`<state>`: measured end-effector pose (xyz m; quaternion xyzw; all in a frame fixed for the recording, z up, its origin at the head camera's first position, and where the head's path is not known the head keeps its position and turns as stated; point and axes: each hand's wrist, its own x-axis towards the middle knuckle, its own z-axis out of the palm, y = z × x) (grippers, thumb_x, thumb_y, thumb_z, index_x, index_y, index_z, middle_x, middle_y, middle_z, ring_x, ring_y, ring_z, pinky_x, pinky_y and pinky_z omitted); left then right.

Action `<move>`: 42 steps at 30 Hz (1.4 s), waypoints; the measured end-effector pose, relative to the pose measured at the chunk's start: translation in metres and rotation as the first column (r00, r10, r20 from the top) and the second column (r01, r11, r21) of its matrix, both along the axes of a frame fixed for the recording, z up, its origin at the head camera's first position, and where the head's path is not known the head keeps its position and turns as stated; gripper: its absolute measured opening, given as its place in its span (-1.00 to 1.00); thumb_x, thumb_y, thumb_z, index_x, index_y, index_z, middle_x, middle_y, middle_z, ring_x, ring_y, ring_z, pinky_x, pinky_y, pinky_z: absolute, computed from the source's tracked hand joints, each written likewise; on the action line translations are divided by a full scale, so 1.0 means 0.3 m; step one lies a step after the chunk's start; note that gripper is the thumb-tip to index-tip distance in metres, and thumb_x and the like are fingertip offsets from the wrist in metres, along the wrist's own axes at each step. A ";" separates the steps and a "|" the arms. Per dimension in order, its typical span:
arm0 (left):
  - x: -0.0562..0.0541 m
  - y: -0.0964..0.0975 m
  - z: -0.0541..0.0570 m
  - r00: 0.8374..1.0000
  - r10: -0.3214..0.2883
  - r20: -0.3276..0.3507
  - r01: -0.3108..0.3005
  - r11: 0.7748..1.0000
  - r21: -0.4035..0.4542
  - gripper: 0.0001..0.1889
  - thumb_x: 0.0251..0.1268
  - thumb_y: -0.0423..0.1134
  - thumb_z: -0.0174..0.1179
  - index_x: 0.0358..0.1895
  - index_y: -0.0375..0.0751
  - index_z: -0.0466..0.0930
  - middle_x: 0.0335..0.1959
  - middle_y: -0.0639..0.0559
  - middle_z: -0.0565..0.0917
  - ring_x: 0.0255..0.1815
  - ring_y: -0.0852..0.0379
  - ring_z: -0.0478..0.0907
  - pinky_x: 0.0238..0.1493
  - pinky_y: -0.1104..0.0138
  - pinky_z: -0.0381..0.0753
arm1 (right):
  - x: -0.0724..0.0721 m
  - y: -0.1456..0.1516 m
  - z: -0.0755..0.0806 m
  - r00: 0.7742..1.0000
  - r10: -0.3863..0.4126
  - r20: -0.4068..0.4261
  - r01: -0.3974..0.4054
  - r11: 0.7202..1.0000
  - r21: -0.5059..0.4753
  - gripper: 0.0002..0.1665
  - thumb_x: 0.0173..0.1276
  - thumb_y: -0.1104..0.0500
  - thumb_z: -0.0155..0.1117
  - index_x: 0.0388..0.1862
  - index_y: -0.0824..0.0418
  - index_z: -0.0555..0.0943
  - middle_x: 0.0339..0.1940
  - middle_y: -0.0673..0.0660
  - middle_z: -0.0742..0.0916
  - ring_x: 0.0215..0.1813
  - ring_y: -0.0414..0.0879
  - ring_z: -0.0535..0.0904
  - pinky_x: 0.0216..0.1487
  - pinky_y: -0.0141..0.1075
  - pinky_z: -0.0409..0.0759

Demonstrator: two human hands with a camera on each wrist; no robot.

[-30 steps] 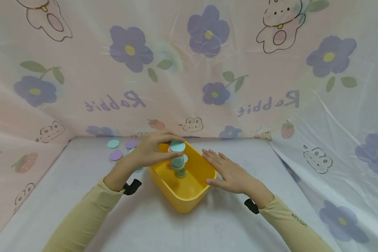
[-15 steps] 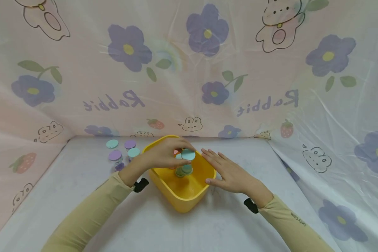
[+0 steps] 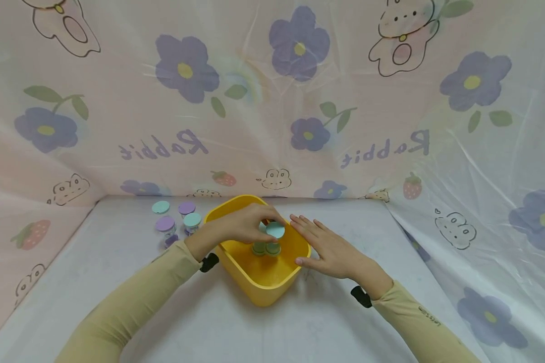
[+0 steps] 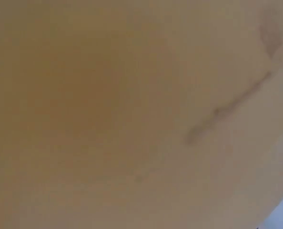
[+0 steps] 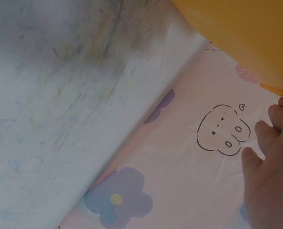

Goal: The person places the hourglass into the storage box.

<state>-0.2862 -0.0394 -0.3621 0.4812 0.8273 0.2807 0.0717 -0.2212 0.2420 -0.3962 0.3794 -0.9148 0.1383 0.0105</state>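
Note:
My left hand (image 3: 242, 222) reaches over the near-left rim of a yellow plastic bin (image 3: 263, 297). Between its thumb and fingers it pinches a small jar with a pale blue lid (image 3: 275, 230). The jar stands inside the bin, its greenish lower part (image 3: 273, 249) beside another greenish jar (image 3: 259, 249) that the hand partly covers. My right hand (image 3: 333, 249) rests with straight fingers against the bin's right rim. In the right wrist view, the right fingers (image 5: 270, 133) lie near the bin wall (image 5: 246, 33). The left wrist view is a blurred close-up.
Left of the bin stand several small clear jars, with purple lids (image 3: 165, 224) and pale blue lids (image 3: 192, 220). A white surface (image 3: 300, 333) lies under everything. A printed floral sheet (image 3: 254, 126) hangs behind and at the sides.
My left hand has moved right and down into the bin with the jar, which now sits beside the greenish one. Jars at the left came into view. The right hand has stayed still.

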 end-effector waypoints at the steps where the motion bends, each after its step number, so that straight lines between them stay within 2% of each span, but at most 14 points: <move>1: -0.003 0.002 -0.002 1.000 -0.002 0.000 0.002 1.000 -0.008 -0.58 0.31 -0.20 0.48 0.20 -0.16 0.70 0.13 0.04 0.70 0.06 0.15 0.63 0.16 0.32 0.67 | 0.000 0.000 0.000 1.000 -0.001 0.002 0.001 1.000 -0.001 0.03 0.57 -0.32 0.11 0.76 0.05 -0.08 0.76 -0.02 0.03 0.74 -0.02 -0.09 0.68 0.11 -0.07; 7: -0.021 0.013 -0.022 1.000 -0.008 0.025 0.009 0.999 -0.043 -0.58 0.29 -0.19 0.49 0.19 -0.17 0.70 0.14 0.03 0.73 0.10 0.13 0.64 0.24 0.20 0.65 | -0.001 0.000 -0.001 1.000 0.000 -0.001 0.000 1.000 -0.007 0.03 0.57 -0.31 0.11 0.76 0.05 -0.08 0.76 -0.02 0.04 0.74 -0.02 -0.08 0.68 0.11 -0.06; 14: -0.029 0.018 -0.051 0.999 0.023 0.049 -0.018 0.995 -0.097 -0.59 0.27 -0.14 0.51 0.17 -0.06 0.71 0.15 0.12 0.72 0.10 0.18 0.62 0.25 0.26 0.62 | 0.000 -0.001 -0.001 1.000 0.000 0.001 0.000 1.000 -0.007 0.03 0.57 -0.31 0.11 0.76 0.05 -0.07 0.76 -0.02 0.04 0.74 -0.02 -0.08 0.68 0.12 -0.06; 30: -0.033 0.017 -0.080 0.992 -0.009 0.125 0.020 0.996 -0.082 -0.57 0.25 -0.16 0.51 0.17 -0.11 0.71 0.16 0.10 0.72 0.18 0.18 0.61 0.36 0.28 0.54 | 0.001 -0.002 0.000 1.000 -0.007 0.007 0.007 1.000 -0.008 0.03 0.57 -0.32 0.11 0.75 0.09 -0.05 0.76 -0.03 0.02 0.74 0.00 -0.08 0.67 0.14 -0.04; 36: -0.031 0.020 -0.081 0.995 -0.011 0.102 0.022 0.994 -0.108 -0.57 0.25 -0.16 0.51 0.18 -0.13 0.71 0.16 0.08 0.73 0.17 0.18 0.62 0.36 0.30 0.54 | 0.002 -0.002 0.000 1.000 -0.010 0.001 0.010 1.000 -0.004 0.04 0.56 -0.32 0.12 0.74 0.15 -0.02 0.76 -0.02 0.03 0.73 0.00 -0.07 0.67 0.13 -0.04; 42: -0.033 0.016 -0.085 0.996 -0.032 0.082 0.040 0.995 -0.095 -0.58 0.23 -0.18 0.52 0.15 -0.14 0.72 0.15 0.06 0.73 0.20 0.15 0.61 0.36 0.28 0.54 | 0.003 -0.002 -0.001 1.000 -0.010 0.000 0.010 1.000 -0.005 0.03 0.56 -0.32 0.11 0.74 0.15 -0.02 0.76 -0.01 0.04 0.73 0.00 -0.06 0.67 0.13 -0.04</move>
